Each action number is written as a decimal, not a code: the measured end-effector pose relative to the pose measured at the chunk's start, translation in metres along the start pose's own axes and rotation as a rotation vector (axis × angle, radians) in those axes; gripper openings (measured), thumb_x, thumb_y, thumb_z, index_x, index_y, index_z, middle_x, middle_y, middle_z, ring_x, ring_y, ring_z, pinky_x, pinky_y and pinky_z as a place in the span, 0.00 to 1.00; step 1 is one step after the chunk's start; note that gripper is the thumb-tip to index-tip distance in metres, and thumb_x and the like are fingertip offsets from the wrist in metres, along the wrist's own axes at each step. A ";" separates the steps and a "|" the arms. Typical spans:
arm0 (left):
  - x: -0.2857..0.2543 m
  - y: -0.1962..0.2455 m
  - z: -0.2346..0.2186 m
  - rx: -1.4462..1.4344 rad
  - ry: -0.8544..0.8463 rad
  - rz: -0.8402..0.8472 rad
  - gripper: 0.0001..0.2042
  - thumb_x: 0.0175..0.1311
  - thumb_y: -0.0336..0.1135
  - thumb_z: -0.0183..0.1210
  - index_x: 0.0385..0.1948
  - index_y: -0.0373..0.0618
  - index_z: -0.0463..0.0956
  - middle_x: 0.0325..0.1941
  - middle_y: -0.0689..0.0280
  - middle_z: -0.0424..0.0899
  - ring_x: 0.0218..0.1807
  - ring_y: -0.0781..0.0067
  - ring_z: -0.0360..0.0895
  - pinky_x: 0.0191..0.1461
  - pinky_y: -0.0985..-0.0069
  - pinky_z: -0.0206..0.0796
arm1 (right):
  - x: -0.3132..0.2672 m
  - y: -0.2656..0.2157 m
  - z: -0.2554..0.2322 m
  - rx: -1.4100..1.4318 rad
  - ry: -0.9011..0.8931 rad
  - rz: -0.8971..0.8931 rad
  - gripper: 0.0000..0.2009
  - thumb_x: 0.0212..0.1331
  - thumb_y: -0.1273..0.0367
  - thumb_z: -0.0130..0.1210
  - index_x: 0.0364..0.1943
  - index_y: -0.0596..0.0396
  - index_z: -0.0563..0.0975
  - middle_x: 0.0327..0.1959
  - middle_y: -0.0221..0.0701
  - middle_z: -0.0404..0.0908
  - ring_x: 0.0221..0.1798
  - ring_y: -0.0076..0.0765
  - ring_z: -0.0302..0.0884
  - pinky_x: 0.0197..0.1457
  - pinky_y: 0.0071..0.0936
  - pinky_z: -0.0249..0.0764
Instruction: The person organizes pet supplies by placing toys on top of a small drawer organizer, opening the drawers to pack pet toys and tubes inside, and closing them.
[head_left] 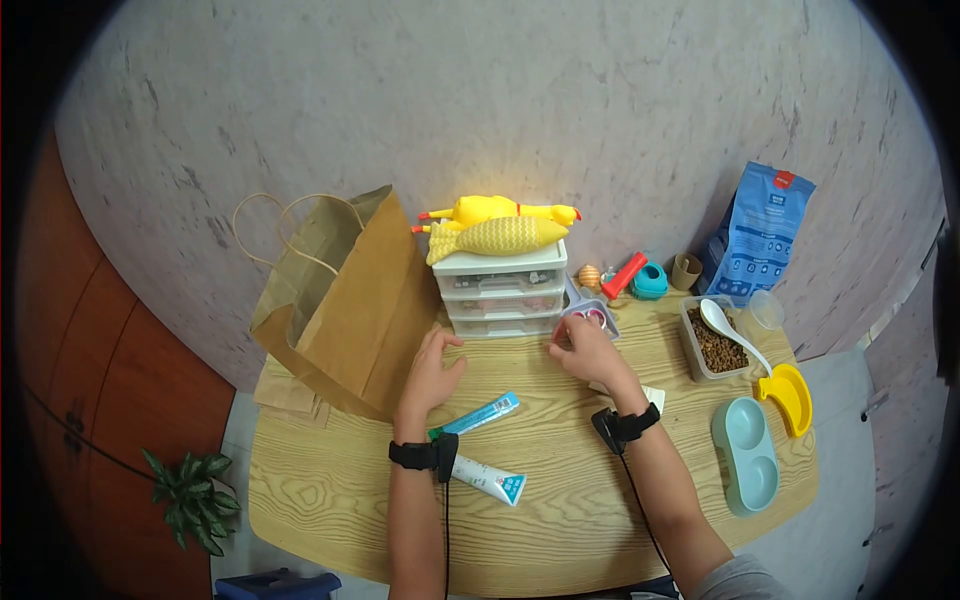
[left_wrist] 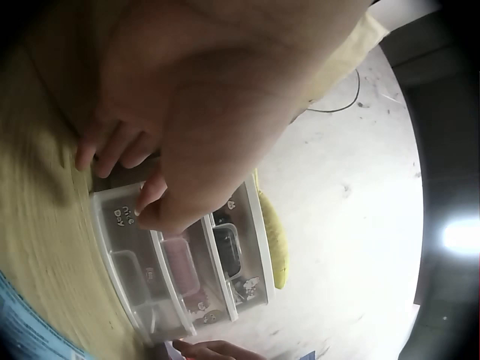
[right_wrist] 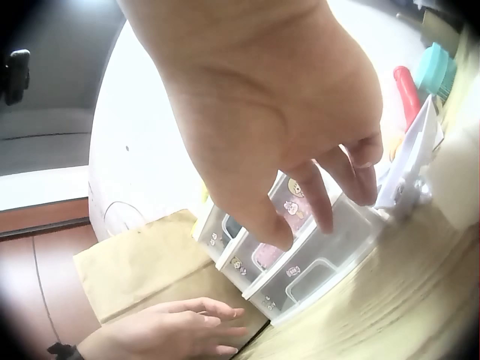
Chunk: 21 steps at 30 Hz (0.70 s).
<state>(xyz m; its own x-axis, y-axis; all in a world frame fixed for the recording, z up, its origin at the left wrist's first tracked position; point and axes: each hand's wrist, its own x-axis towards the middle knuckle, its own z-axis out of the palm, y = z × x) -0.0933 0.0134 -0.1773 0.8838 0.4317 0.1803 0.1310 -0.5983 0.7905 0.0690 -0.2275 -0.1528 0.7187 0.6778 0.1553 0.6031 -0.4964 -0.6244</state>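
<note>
A small white three-drawer box (head_left: 505,306) with clear fronts stands against the wall. A yellow fish-shaped toy (head_left: 500,240) and a yellow rubber chicken (head_left: 480,209) lie on its top. My left hand (head_left: 432,370) is at the box's front left corner, fingers loosely bent with nothing between them. Near the front right corner hovers my right hand (head_left: 590,352), its fingers bent loosely over the edge of a pale lilac tray (head_left: 612,331). In the right wrist view, stickers show on the drawer fronts (right_wrist: 315,262), all of them pushed in.
A brown paper bag (head_left: 365,310) stands at left. Between my forearms lie a blue packet (head_left: 490,410) and a white tube (head_left: 490,479). On the right are a kibble container (head_left: 715,345) with a spoon (head_left: 730,328), a double bowl (head_left: 745,450), a yellow dish (head_left: 790,400) and a blue bag (head_left: 760,235).
</note>
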 end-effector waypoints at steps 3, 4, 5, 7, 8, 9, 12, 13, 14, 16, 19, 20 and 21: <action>0.003 -0.013 0.006 -0.034 0.017 -0.006 0.15 0.63 0.33 0.63 0.49 0.43 0.73 0.73 0.48 0.66 0.71 0.49 0.69 0.61 0.62 0.73 | -0.001 0.002 0.006 0.009 -0.011 -0.075 0.14 0.56 0.64 0.64 0.40 0.59 0.78 0.42 0.45 0.81 0.54 0.53 0.73 0.60 0.44 0.70; 0.005 -0.017 0.008 -0.099 0.007 0.001 0.14 0.65 0.31 0.63 0.50 0.43 0.74 0.76 0.46 0.61 0.69 0.54 0.72 0.60 0.66 0.74 | -0.001 0.003 0.008 0.032 0.003 -0.076 0.14 0.56 0.64 0.64 0.40 0.59 0.78 0.43 0.45 0.81 0.55 0.54 0.72 0.60 0.44 0.69; 0.007 -0.021 0.011 -0.165 -0.004 0.009 0.13 0.66 0.30 0.63 0.50 0.43 0.75 0.79 0.45 0.55 0.66 0.58 0.74 0.58 0.69 0.74 | -0.001 0.003 0.009 0.055 0.016 -0.076 0.14 0.56 0.64 0.64 0.40 0.59 0.78 0.44 0.44 0.80 0.55 0.54 0.72 0.61 0.44 0.68; 0.011 -0.028 0.020 -0.223 -0.004 0.014 0.13 0.65 0.31 0.63 0.50 0.44 0.75 0.78 0.45 0.57 0.67 0.57 0.74 0.58 0.68 0.75 | -0.001 0.003 0.009 0.060 0.024 -0.082 0.14 0.56 0.64 0.64 0.40 0.59 0.78 0.44 0.44 0.80 0.55 0.54 0.71 0.61 0.43 0.68; 0.011 -0.031 0.023 -0.281 -0.004 0.022 0.13 0.65 0.31 0.63 0.49 0.44 0.75 0.78 0.45 0.58 0.68 0.55 0.74 0.57 0.68 0.75 | 0.000 0.002 0.009 0.064 0.034 -0.088 0.14 0.56 0.64 0.64 0.41 0.59 0.78 0.45 0.44 0.80 0.55 0.53 0.71 0.61 0.43 0.68; 0.011 -0.034 0.025 -0.281 -0.002 0.020 0.13 0.65 0.31 0.63 0.49 0.44 0.75 0.78 0.45 0.58 0.68 0.55 0.74 0.57 0.68 0.75 | 0.000 0.002 0.009 0.066 0.031 -0.089 0.14 0.56 0.64 0.64 0.41 0.59 0.78 0.45 0.44 0.80 0.55 0.53 0.71 0.61 0.43 0.68; 0.010 -0.028 0.025 -0.275 0.004 0.003 0.12 0.65 0.31 0.63 0.49 0.44 0.75 0.78 0.44 0.58 0.65 0.58 0.77 0.57 0.69 0.75 | 0.000 0.003 0.009 0.030 0.030 -0.104 0.14 0.57 0.64 0.64 0.41 0.58 0.78 0.44 0.44 0.80 0.54 0.51 0.72 0.60 0.42 0.69; 0.010 -0.029 0.025 -0.302 0.004 -0.001 0.12 0.65 0.31 0.63 0.49 0.44 0.76 0.78 0.45 0.58 0.62 0.59 0.79 0.56 0.70 0.75 | 0.000 0.004 0.009 0.044 0.036 -0.105 0.14 0.57 0.64 0.64 0.41 0.58 0.78 0.43 0.44 0.81 0.53 0.50 0.72 0.59 0.41 0.69; 0.011 -0.029 0.024 -0.330 0.003 -0.006 0.12 0.65 0.31 0.63 0.49 0.44 0.76 0.78 0.45 0.58 0.59 0.61 0.81 0.55 0.70 0.75 | 0.000 0.004 0.009 0.058 0.043 -0.105 0.14 0.57 0.63 0.65 0.41 0.58 0.78 0.42 0.43 0.81 0.52 0.49 0.73 0.58 0.40 0.70; 0.012 -0.031 0.022 -0.338 0.002 -0.024 0.12 0.65 0.31 0.63 0.49 0.44 0.76 0.78 0.46 0.58 0.56 0.62 0.83 0.54 0.71 0.75 | 0.001 0.005 0.008 0.056 0.041 -0.095 0.14 0.57 0.63 0.65 0.40 0.58 0.78 0.41 0.43 0.81 0.50 0.47 0.73 0.56 0.39 0.70; 0.011 -0.031 0.021 -0.351 0.005 -0.038 0.12 0.65 0.30 0.62 0.49 0.44 0.76 0.77 0.48 0.60 0.49 0.69 0.83 0.52 0.75 0.74 | 0.000 0.000 0.001 0.078 0.007 -0.045 0.15 0.56 0.63 0.65 0.40 0.59 0.78 0.41 0.44 0.81 0.52 0.49 0.73 0.57 0.40 0.70; 0.011 -0.030 0.020 -0.360 0.010 -0.034 0.12 0.66 0.29 0.61 0.50 0.43 0.76 0.76 0.49 0.62 0.45 0.75 0.82 0.51 0.77 0.72 | 0.000 -0.003 -0.001 0.101 -0.025 -0.004 0.15 0.56 0.64 0.64 0.41 0.60 0.77 0.42 0.46 0.81 0.55 0.52 0.72 0.60 0.41 0.69; 0.010 -0.028 0.019 -0.360 0.009 -0.034 0.12 0.66 0.29 0.61 0.50 0.43 0.76 0.76 0.49 0.62 0.45 0.75 0.82 0.51 0.77 0.72 | 0.000 -0.002 -0.001 0.100 -0.025 -0.003 0.15 0.56 0.64 0.64 0.41 0.60 0.77 0.42 0.46 0.81 0.55 0.52 0.72 0.60 0.41 0.69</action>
<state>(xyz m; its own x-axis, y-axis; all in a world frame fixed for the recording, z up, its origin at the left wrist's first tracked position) -0.0793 0.0221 -0.2087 0.8776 0.4540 0.1541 -0.0077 -0.3081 0.9513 0.0682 -0.2272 -0.1503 0.7072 0.6933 0.1387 0.5666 -0.4383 -0.6978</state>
